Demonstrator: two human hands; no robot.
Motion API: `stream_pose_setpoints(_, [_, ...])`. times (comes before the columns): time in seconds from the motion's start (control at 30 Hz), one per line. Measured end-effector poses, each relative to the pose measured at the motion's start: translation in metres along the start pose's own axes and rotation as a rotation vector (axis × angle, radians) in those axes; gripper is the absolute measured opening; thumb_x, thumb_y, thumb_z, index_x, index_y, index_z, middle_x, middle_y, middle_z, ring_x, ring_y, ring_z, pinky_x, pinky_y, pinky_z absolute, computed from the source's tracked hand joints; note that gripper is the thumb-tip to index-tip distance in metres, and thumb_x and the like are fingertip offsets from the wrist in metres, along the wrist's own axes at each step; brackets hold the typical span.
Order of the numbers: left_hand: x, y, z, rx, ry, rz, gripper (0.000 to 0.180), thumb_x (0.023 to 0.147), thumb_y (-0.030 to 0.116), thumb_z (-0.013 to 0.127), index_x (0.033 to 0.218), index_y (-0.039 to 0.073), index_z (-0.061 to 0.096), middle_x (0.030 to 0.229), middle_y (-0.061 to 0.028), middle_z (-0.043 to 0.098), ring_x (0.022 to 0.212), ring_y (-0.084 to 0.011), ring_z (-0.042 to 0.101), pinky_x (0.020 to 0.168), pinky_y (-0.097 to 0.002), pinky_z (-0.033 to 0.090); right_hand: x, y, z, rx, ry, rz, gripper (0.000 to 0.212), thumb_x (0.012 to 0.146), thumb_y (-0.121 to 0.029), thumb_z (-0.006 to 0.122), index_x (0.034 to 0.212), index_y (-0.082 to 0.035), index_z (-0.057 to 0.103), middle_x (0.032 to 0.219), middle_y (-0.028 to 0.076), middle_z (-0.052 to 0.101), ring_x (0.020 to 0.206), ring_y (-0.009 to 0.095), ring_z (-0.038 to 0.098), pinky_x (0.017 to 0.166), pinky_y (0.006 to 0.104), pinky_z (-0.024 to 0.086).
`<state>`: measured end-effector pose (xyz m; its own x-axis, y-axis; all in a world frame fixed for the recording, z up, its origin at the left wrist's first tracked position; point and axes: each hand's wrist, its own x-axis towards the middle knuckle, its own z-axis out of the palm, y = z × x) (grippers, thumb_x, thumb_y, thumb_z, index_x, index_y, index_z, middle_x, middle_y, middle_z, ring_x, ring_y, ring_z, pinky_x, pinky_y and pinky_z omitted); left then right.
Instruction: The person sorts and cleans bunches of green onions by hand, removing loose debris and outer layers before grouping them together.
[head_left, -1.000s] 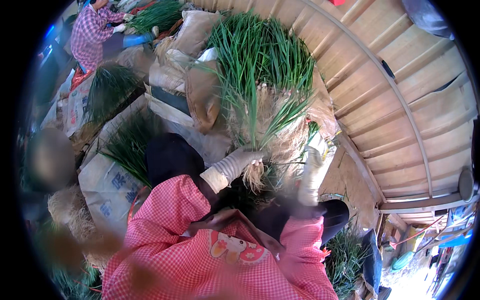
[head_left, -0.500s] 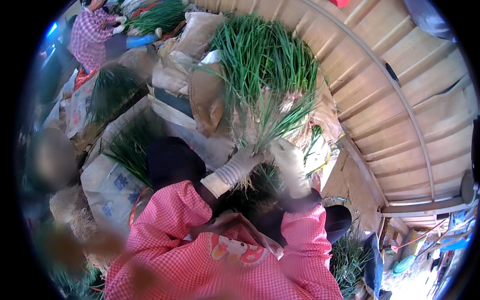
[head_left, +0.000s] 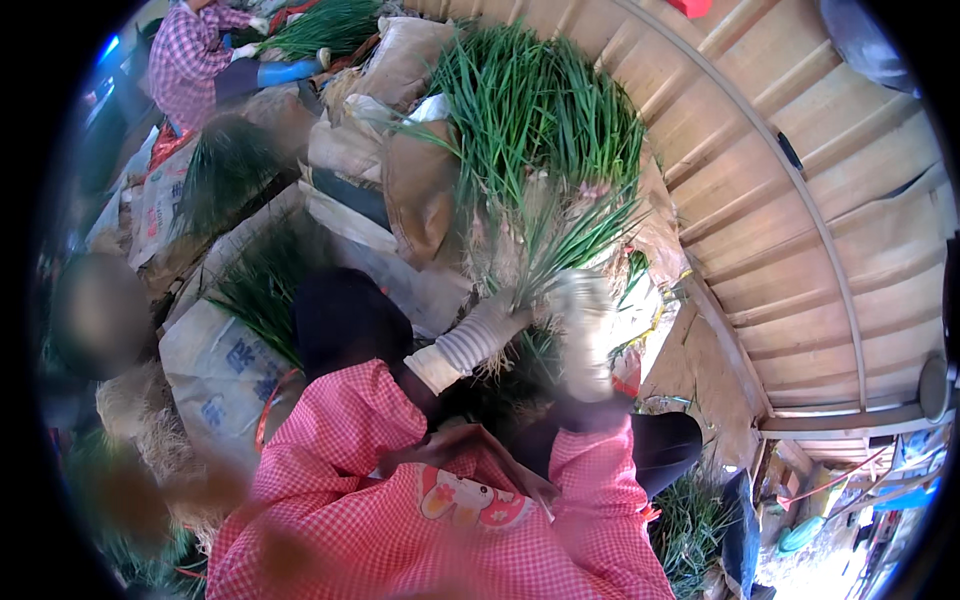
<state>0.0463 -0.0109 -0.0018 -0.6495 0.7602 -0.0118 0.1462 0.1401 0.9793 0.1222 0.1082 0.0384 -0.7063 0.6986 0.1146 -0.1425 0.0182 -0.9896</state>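
Observation:
My left hand [head_left: 487, 332], in a striped, pale work glove, is closed round the lower stems of a small bunch of green onions [head_left: 568, 246]. Their leaves fan up and to the right, and thin pale roots hang below the glove. Beside the bunch, my right hand [head_left: 583, 318], also in a light glove, is smeared by motion, so its fingers cannot be made out. Just beyond both hands lies a large heap of green onions [head_left: 540, 115], with leaves pointing away and whitish, rooty ends toward me.
Sacks [head_left: 222, 375] and more green onions [head_left: 262, 300] lie to my left. A ribbed, curved panel wall [head_left: 790, 230] rises at the right. Another heap of greens [head_left: 690, 530] is by my right knee. At the far left a co-worker [head_left: 190, 65] sits handling green onions.
My right hand has shifted slightly and is now more blurred, with its forearm a little further left. The left hand keeps its grip on the bunch, nearly in place.

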Motion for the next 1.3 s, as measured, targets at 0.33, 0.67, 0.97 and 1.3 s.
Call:
stream_pose_setpoints(0.33, [0.007, 0.032, -0.029, -0.605, -0.076, 0.027, 0.024, 0.091, 0.022, 0.053, 0.106, 0.002, 0.053, 0.081, -0.0032, 0.057, 0.065, -0.011, 0.054, 0.058, -0.0228, 0.045, -0.003, 0.055, -0.218, -1.451, -0.107, 0.276, 0.04, 0.08, -0.031, 0.064, 0.103, 0.001, 0.056, 0.097, 0.012, 0.059, 0.088, 0.023, 0.057, 0.083, 0.0326, 0.046])
stream_pose_setpoints(0.67, [0.017, -0.018, 0.013, 0.546, 0.157, -0.042, 0.027, 0.082, 0.021, 0.056, 0.101, 0.003, 0.051, 0.087, -0.0244, 0.059, 0.082, -0.0392, 0.058, 0.068, -0.0427, 0.047, 0.026, 0.057, 0.008, -0.884, -0.315, -0.311, 0.048, 0.09, -0.024, 0.049, 0.132, -0.003, 0.036, 0.109, 0.018, 0.057, 0.097, 0.027, 0.057, 0.083, 0.0347, 0.045])
stream_pose_setpoints(0.97, [0.006, -0.029, -0.031, -0.397, -0.428, -0.078, 0.026, 0.089, 0.013, 0.048, 0.11, 0.0, 0.054, 0.067, -0.003, 0.053, 0.061, -0.017, 0.051, 0.061, -0.0269, 0.043, 0.061, 0.052, 0.001, -0.902, -0.173, -0.308, 0.045, 0.087, -0.034, 0.054, 0.12, -0.006, 0.043, 0.099, 0.017, 0.059, 0.073, 0.032, 0.062, 0.066, 0.0391, 0.051])
stream_pose_setpoints(1.3, [0.01, 0.066, -0.052, -1.349, -0.029, -0.098, 0.029, 0.091, 0.02, 0.049, 0.114, 0.002, 0.053, 0.067, 0.0031, 0.041, 0.062, -0.0108, 0.043, 0.062, -0.0249, 0.04, 0.167, -0.012, -0.002, -1.147, 0.059, -0.111, 0.034, 0.071, -0.032, 0.065, 0.083, -0.001, 0.06, 0.076, 0.018, 0.063, 0.075, 0.032, 0.063, 0.068, 0.0406, 0.049])
